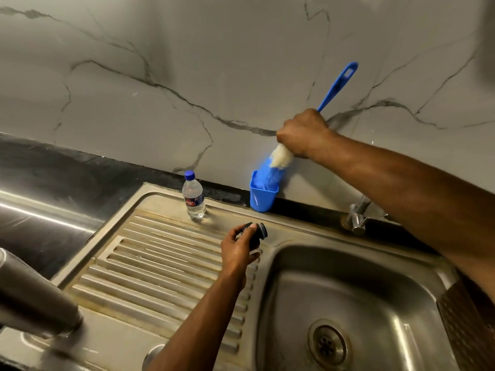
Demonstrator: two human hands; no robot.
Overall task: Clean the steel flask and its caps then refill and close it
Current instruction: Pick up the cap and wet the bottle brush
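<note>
My left hand [237,249] grips a small black flask cap [255,235] over the ribbed drainboard [150,266], just left of the sink basin. My right hand [302,133] is closed around a blue bottle brush [338,85] with white and blue bristles; its bristle end dips into a blue cup [262,198] by the wall. The steel flask [29,293] lies blurred at the lower left edge. A round steel cap [154,356] peeks out beside my left forearm at the bottom.
A small clear water bottle with a blue lid [193,195] stands upright at the back of the drainboard. The sink basin [356,303] with its drain lies lower right. A chrome tap [357,214] sits behind it. A marble wall rises behind.
</note>
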